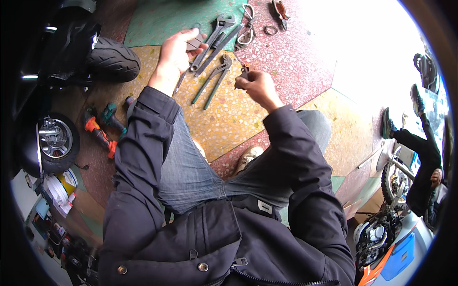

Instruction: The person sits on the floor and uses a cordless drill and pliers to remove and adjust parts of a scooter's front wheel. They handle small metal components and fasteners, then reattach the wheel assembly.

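Note:
My left hand [176, 50] grips a brake pad [195, 41], a flat grey block with grooves and a metal ear, between thumb and fingers. Pinched in my right hand [258, 85] is a small dark part with a rusty brown edge [247, 71], perhaps another brake pad; the fingers partly cover it. On the terrazzo floor between and beyond the hands lie water pump pliers [214, 80] with green handles, an adjustable wrench [214, 39] and a long flat metal bar [220, 50]. Farther up are bent metal wire pieces [247, 25], a metal ring [271, 30] and red-handled pliers [280, 13].
A motorcycle tyre [114, 60] and a spoked-type wheel [57, 139] stand at left, near an orange-and-black power tool [98, 132] and a green one [112, 118]. At right, a person [418, 150] is beside an orange-and-blue dirt bike [386, 246].

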